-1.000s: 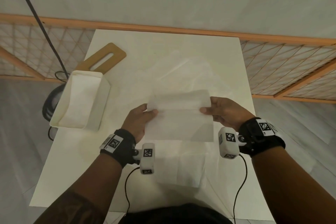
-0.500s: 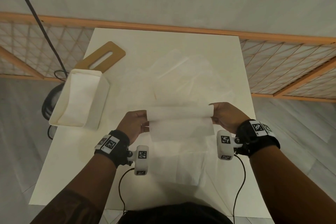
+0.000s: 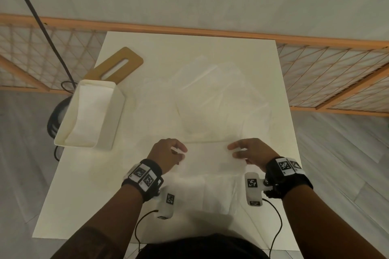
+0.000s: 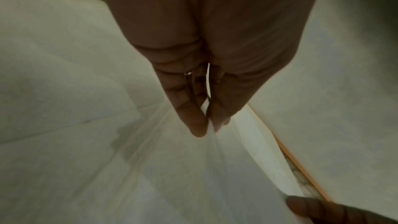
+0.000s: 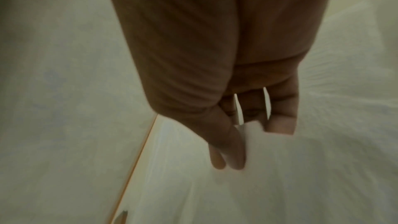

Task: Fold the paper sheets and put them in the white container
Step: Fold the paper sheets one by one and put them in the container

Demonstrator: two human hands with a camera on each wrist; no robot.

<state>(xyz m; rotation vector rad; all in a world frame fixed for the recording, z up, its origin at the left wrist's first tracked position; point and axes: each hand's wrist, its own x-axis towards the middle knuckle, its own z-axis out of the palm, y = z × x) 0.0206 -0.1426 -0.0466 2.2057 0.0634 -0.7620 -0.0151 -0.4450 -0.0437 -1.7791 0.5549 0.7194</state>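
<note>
The thin white paper sheet (image 3: 207,156) lies folded over on the white rectangular table (image 3: 84,174), in front of the person; the left hand (image 3: 166,156) and right hand (image 3: 251,153) each pinch an end between thumb and fingertips. The fold looks best finished by matching the edges before pressing the crease flat; the white open-topped container (image 3: 114,115) stands well to the left.
</note>
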